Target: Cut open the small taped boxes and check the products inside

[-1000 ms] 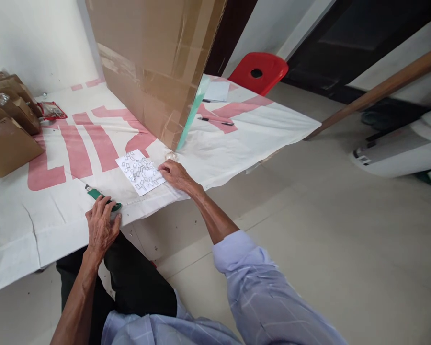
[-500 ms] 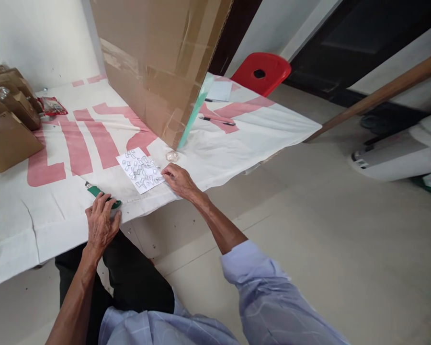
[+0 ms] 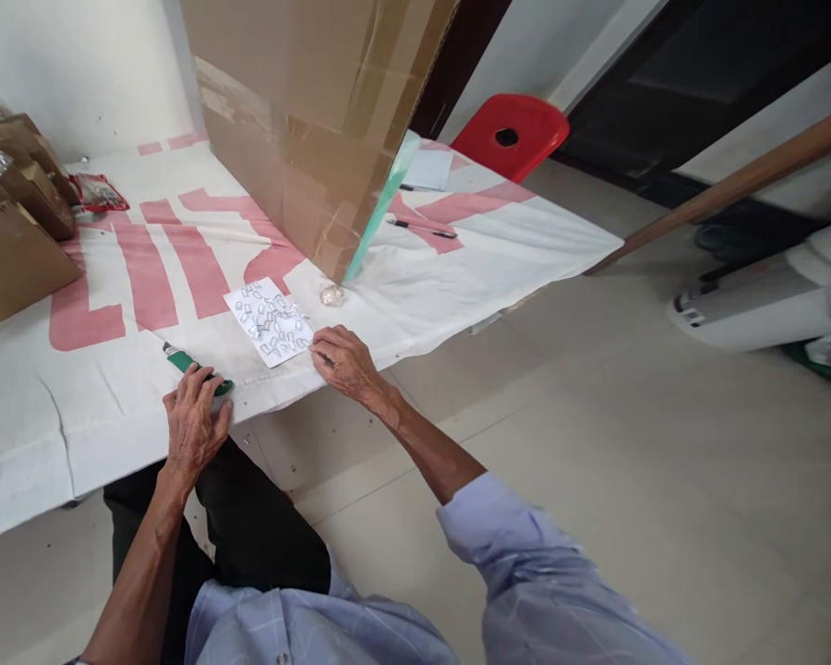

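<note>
My left hand rests at the table's front edge, its fingers curled over the handle of a green utility knife, whose tip points away to the left. Beside the lower right edge of a white sheet of paper is my right hand, fingers drawn together. A small dark spot shows at those fingers; I cannot tell what it is. Many small, outlined rectangular pieces lie scattered over the sheet. Just beyond my right hand sits a small clear, crumpled plastic bundle.
A large cardboard box stands behind the paper. Folded cardboard and a red packet are at the left. A pen lies on the right of the cloth-covered table. A red chair stands beyond.
My right hand has drawn slightly back from the paper's edge, and a dark spot now shows at its fingers. My left hand stays on the utility knife. The view has shifted slightly.
</note>
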A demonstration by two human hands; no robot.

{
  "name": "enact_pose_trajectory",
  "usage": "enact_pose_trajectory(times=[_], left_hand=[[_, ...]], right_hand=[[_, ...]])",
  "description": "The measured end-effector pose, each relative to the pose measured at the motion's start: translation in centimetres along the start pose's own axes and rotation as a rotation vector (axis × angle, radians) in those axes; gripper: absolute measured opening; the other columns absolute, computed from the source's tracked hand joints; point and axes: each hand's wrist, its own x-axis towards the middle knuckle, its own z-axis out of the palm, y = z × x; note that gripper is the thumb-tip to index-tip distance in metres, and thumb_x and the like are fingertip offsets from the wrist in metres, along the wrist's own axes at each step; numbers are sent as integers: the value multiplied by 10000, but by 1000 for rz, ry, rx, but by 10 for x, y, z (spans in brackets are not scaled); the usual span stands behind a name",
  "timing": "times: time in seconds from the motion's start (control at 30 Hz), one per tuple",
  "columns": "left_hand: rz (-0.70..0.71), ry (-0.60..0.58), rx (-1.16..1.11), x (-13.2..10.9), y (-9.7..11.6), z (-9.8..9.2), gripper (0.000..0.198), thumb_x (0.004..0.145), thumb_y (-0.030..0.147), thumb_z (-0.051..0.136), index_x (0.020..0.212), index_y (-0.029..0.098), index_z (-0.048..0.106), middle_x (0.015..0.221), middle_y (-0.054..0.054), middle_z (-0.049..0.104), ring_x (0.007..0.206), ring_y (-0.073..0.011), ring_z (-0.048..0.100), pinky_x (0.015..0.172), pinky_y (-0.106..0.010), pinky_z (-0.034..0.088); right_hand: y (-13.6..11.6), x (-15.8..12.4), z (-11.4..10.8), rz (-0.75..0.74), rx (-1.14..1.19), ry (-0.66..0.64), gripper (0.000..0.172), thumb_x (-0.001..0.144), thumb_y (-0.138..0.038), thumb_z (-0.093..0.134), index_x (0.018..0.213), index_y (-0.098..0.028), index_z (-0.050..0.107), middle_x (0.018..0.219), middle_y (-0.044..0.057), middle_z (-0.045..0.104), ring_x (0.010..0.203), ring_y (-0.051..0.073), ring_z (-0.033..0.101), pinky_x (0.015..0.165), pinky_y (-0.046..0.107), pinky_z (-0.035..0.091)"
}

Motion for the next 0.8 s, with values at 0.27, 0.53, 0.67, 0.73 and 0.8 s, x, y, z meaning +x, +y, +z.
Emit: enact_pose_trajectory(times=[0.27,0.53,0.67,0.73,0.8], left_hand=[[3,16,4,-1,-2,2,283,1016,284,591,1278,233,685,1488,-182,702,1545,-412,537,1087,-552,462],[21,44,11,0,-1,1,260,1023,276,585,1261,231,681,1464,-172,721,1529,-411,561,1066,-552,470],[24,53,23,0,-2,1,257,1025,266,586,1261,229,681,1459,-174,724,1527,-405,566,1067,-540,472],[40,60,24,0,-3,2,254,1032,266,584,1265,224,677,1458,-176,724,1526,-407,566,1060,-541,472],[53,65,26,-1,-4,2,251,1036,269,582,1265,221,674,1457,-178,724,1520,-410,571,1048,-542,473]], right_hand=[[8,-16,-1,49,215,112,288,1049,-215,524,1145,-263,791,1131,81,804,1062,252,735,977,411,607],[18,3,7,213,234,236,291,1010,-231,516,1083,-241,798,1105,90,763,1043,249,727,955,394,609],[24,32,13,279,160,92,317,976,-188,519,1111,-220,803,1145,102,746,1070,254,697,965,380,586],[24,45,16,291,93,9,297,972,-181,547,1114,-216,806,1127,108,736,1074,263,677,993,386,566],[21,56,17,297,26,-62,273,990,-189,558,1088,-218,811,1100,112,721,1068,274,660,1000,397,550]])
